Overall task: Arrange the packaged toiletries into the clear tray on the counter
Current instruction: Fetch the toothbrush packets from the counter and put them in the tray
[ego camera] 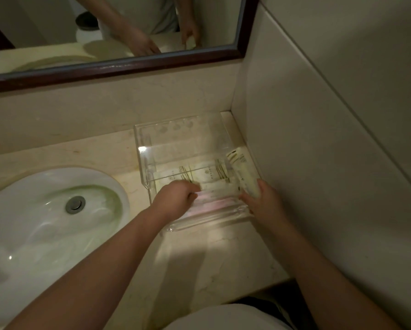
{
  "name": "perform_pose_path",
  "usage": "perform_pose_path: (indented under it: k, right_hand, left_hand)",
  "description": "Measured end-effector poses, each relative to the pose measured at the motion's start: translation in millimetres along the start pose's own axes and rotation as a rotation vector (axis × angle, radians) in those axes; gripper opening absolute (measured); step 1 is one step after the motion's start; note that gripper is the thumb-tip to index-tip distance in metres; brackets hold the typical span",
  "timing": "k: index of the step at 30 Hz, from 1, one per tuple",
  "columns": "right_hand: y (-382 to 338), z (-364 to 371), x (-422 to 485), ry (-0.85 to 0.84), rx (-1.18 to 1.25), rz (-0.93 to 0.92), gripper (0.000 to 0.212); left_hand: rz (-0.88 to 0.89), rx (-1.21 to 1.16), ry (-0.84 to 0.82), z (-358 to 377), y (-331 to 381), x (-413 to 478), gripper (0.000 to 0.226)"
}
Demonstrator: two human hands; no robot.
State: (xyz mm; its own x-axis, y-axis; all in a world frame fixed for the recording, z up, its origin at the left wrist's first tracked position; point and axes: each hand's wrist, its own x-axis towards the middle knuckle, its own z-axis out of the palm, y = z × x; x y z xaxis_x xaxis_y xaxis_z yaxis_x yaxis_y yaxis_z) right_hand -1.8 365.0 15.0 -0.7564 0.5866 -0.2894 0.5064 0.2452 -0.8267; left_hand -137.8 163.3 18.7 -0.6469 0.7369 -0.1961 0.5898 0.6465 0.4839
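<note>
The fingers [261, 186] of the right hand [265, 202] are curled round the lower end of a tall packet [241, 167], a pale sleeve with dark stripes near its top, which leans tilted at the right end of the tray [152, 148], close to the side wall [318, 139]. The fingers [193, 190] of the left hand [176, 198] are bent downward at the near edge of the flat packets [209, 175] that lie side by side in the tray's middle tier; contact is evident, but whether they pinch a packet or only press on it cannot be told. A pink strip [209, 198] shows on the front tier between the two hands; whether it is a packet or a reflection cannot be told. The tray is clear, stepped, and stands in the corner of the table [211, 253], with the sink [45, 210] well apart to the left and the mirror [128, 32] above. Step in hand, as judged: placement of the tall packet at the right end while the left hand steadies or aligns the flat row. The next move calls for lowering the tall packet until it is seated against its neighbours, then releasing it without dragging the row. Keep the left hand's pressure light, since the packets look smooth and likely to slide on the clear plastic.
</note>
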Motion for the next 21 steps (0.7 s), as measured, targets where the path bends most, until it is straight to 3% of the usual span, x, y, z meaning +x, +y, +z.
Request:
perform_pose_path:
  k: [2, 6, 10, 13, 15, 18, 21]
  right_hand:
    - [-2.3, 0.7, -2.5, -0.045, -0.001, 0.001, 0.012]
    - [-16.9, 0.0, 4.7, -0.192, -0.102, -0.017, 0.027]
    - [-38.6, -4.1, 14.7, -0.256, -0.052, -0.059, 0.011]
    - [-49.5, -4.0, 20.2, -0.312, 0.071, -0.021, 0.005]
    - [-54.9, -3.2, 24.3, -0.373, 0.105, -0.004, 0.004]
    - [-64.1, -1.4, 29.4, -0.447, 0.058, 0.004, 0.008]
    - [-71.3, 2.9, 32.8, -0.533, -0.032, 0.023, 0.010]
  left_hand:
    - [-0.013, 0.012, -0.027, 6.2, -0.3, 3.7, 0.024]
    - [-0.145, -0.111, 0.101, 15.0, 1.3, 3.9, 0.024]
    - [-0.252, -0.208, 0.168, 9.8, 0.8, -0.7, 0.014]
    - [-0.284, -0.273, 0.316, 6.3, -0.6, -8.4, 0.009]
    - [-0.428, -0.519, 0.423, 0.4, 0.3, -15.7, 0.014]
    - [-0.528, -1.090, 0.445, -13.1, 1.0, -24.4, 0.017]
    - [-0.529, -1.157, 0.477, -20.9, -4.4, -27.1, 0.011]
